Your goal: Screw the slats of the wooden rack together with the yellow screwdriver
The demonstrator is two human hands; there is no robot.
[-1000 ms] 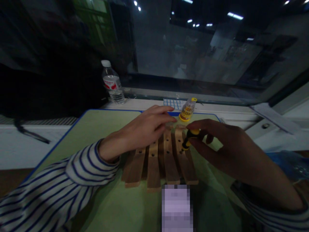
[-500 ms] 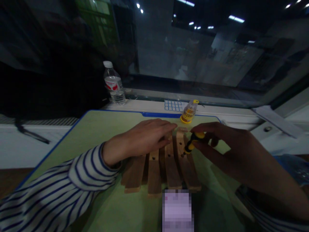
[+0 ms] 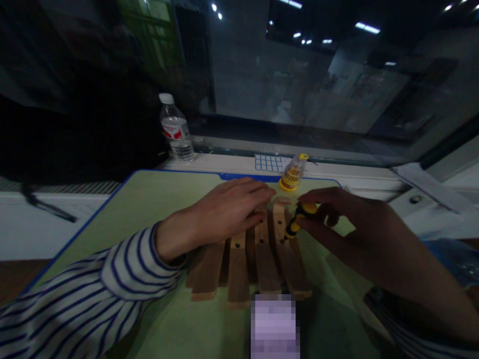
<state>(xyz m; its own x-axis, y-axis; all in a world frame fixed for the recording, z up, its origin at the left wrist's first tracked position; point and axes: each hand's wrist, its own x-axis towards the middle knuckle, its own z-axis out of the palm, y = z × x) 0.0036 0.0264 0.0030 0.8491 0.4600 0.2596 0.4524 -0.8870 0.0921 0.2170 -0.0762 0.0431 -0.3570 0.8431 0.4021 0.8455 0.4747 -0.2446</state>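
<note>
My right hand pinches a short yellow-and-black screwdriver, tilted so its lower end meets a dark hole or screw on the rightmost slat of a wooden slatted piece. Several pale brown slats fan out toward me, with dark round spots along their upper parts. My left hand lies flat across the upper left of the slats, fingers stretched out to the right and holding nothing. It covers the far ends of the slats beneath it. The screwdriver's very tip is too small to make out.
The green table has a blue edge. A yellow-capped clear container stands near its far edge. On the sill beyond are a water bottle and a blue grid sheet, before a dark window. A pixelated rectangle lies nearest me.
My left hand has shifted very slightly up and left, and the slats a touch left with it. The right hand keeps the screwdriver at the same spot.
</note>
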